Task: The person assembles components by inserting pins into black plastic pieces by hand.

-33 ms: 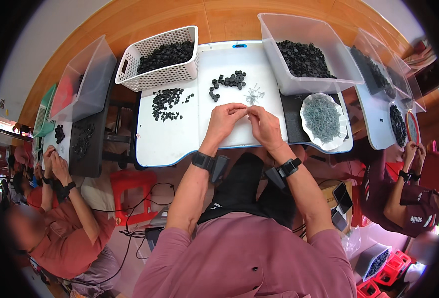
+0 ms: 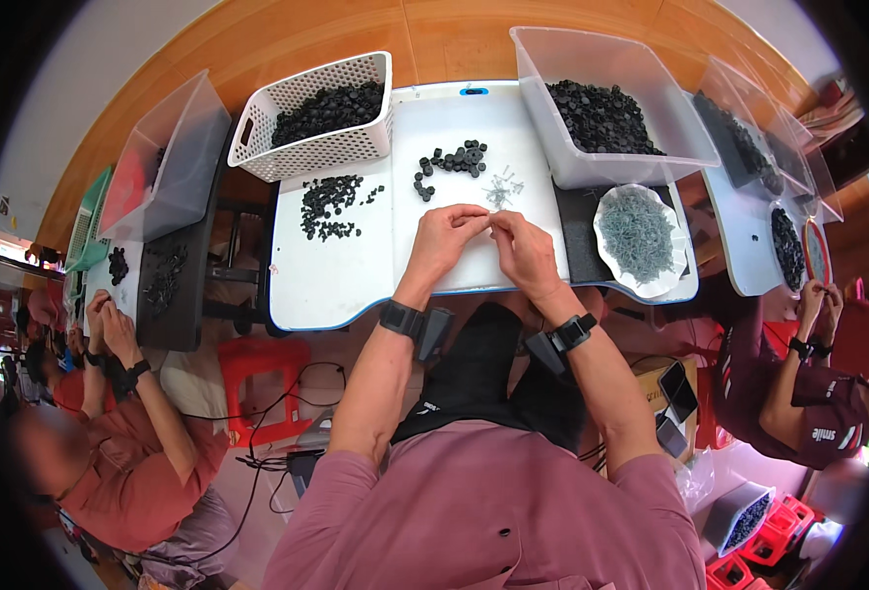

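On table (image 2: 356,285) — basket (image 2: 328,151), bin (image 2: 611,169): black parts (image 2: 331,110) | dish (image 2: 663,288): grey pieces (image 2: 637,234) | hands (image 2: 442,246) (image 2: 529,250) pinched — hold unclear

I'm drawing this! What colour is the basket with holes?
The basket is white, clearest in the head view.

Across from me, orange-brown wood panelling (image 2: 464,44), split by a thin seam, backs the white, blue-edged surface (image 2: 341,280). A pale wall (image 2: 90,98) shows beyond it. Similar worktables flank it: one at left (image 2: 131,270), another at right (image 2: 744,236). A red plastic stool (image 2: 279,433) stands on the pinkish floor (image 2: 749,467), near loose black cables (image 2: 252,462). More red stools (image 2: 783,531) sit far right. Bright light shows through an opening (image 2: 6,242) at far left.
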`<state>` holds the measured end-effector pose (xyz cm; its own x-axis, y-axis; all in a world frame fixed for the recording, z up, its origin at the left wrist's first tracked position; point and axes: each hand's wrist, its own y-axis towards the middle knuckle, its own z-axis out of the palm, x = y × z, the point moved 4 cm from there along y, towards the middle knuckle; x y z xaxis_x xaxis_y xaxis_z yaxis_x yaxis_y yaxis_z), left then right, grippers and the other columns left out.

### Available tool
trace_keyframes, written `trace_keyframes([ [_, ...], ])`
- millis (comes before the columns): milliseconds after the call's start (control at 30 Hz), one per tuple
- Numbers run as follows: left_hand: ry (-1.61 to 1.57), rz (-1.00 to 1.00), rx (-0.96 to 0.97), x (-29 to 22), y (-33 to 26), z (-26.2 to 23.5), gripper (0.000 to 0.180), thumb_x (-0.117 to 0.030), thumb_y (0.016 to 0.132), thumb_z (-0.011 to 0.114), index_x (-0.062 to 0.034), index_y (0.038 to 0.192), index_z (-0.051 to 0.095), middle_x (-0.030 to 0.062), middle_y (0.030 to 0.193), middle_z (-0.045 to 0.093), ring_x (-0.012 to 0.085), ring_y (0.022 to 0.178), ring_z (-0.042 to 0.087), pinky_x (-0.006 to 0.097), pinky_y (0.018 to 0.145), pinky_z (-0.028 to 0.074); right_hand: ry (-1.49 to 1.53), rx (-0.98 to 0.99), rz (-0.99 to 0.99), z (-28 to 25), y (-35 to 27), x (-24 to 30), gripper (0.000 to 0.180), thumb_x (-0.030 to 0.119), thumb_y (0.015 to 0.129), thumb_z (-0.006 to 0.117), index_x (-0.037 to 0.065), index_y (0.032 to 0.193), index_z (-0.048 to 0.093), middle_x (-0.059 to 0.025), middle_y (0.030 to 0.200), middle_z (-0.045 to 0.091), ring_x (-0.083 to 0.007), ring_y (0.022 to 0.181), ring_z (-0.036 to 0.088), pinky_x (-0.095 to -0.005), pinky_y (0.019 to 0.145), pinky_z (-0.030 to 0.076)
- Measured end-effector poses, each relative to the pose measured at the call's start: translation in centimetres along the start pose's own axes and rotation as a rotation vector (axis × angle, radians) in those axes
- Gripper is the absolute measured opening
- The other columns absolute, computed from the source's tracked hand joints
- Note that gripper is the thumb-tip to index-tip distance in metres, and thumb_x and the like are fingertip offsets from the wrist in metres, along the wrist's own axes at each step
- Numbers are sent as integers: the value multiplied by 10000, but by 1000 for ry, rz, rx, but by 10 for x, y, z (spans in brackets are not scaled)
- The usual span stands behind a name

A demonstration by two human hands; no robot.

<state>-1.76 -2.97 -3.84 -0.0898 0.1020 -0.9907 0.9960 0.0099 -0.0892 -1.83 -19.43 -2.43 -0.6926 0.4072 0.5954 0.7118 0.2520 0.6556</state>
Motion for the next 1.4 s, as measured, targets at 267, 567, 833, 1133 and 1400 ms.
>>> trace_keyframes([
  [267, 79, 96, -50, 0, -5, 3, 245, -133, 936, 755, 23, 1123, 774, 120, 955, 804, 137, 878, 750, 265, 772, 569, 259, 78, 407, 1, 2, -21, 125, 6, 931, 725, -17, 1055, 727, -97, 867, 757, -144, 775, 743, -278, 695, 573],
  [567, 115, 161, -34, 3, -7, 2, 279, -165, 906, 803, 9, 1123, 782, 124, 957, 803, 144, 865, 746, 268, 773, 571, 217, 86, 430, 1, 3, -24, 96, 33, 875, 756, -11, 960, 750, -131, 839, 741, -192, 723, 708, -311, 669, 549],
  [833, 147, 127, -53, -6, -12, 3, 252, -121, 929, 781, 24, 1135, 772, 91, 985, 795, 114, 882, 716, 258, 794, 562, 270, -128, 476, -8, 2, -30, 77, 18, 876, 753, -1, 950, 745, -107, 882, 736, -162, 738, 695, -292, 679, 541],
  [1133, -45, 169, -157, 10, -7, -4, 230, -67, 957, 750, 36, 1163, 746, 81, 1009, 790, 93, 895, 716, 234, 800, 567, 68, -80, 380, -4, 7, -26, 110, 7, 843, 756, 25, 952, 759, -118, 893, 690, -233, 718, 667, -350, 669, 534],
  [1400, -107, 199, -184, 15, -8, 3, 253, -44, 911, 792, 24, 1153, 755, 76, 1011, 784, 85, 893, 703, 229, 788, 559, -278, 128, 349, 10, 19, -13, 136, 182, 867, 771, 96, 970, 792, -119, 904, 681, -327, 827, 693, -426, 743, 542],
])
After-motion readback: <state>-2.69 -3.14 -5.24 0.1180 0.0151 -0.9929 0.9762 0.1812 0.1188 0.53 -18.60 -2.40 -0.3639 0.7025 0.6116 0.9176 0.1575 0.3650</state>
